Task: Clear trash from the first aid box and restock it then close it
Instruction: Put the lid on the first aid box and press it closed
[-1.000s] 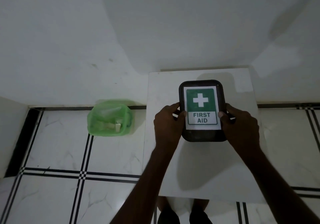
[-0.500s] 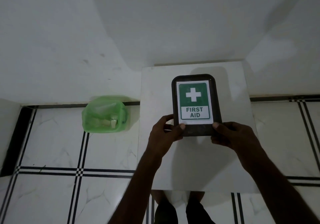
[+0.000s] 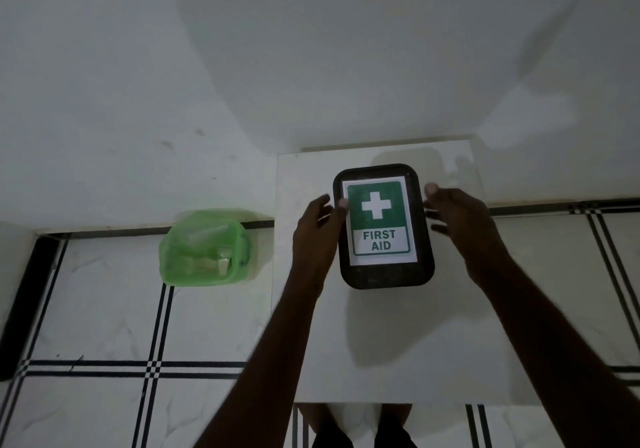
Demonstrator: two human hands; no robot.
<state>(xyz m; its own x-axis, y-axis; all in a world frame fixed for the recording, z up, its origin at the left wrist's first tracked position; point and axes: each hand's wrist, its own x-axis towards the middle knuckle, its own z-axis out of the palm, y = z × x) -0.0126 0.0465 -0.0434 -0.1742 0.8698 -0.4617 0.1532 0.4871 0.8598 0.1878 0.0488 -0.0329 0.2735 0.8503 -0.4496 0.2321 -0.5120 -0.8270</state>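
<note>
Head view, box: one black, round-cornered plastic first aid box [image 3: 382, 226], lid shut, lying flat on a white square tabletop [image 3: 377, 336]; a single white-and-green label with a cross and "FIRST AID" covers the lid.
Head view, left hand [image 3: 317, 231]: at the box's left edge, fingers spread; the thumb tip lies on the lid's rim, whether the rest touches I cannot tell.
Head view, right hand [image 3: 462, 220]: just beside the box's right edge, fingers apart and loose, clamped on nothing; contact is too blurred to tell.
Head view, bin: one translucent green plastic bin [image 3: 204, 248] on the tiled floor [image 3: 104, 309], left of the table, holding a few pale scraps.
Head view, hands counted: two, both bare.
</note>
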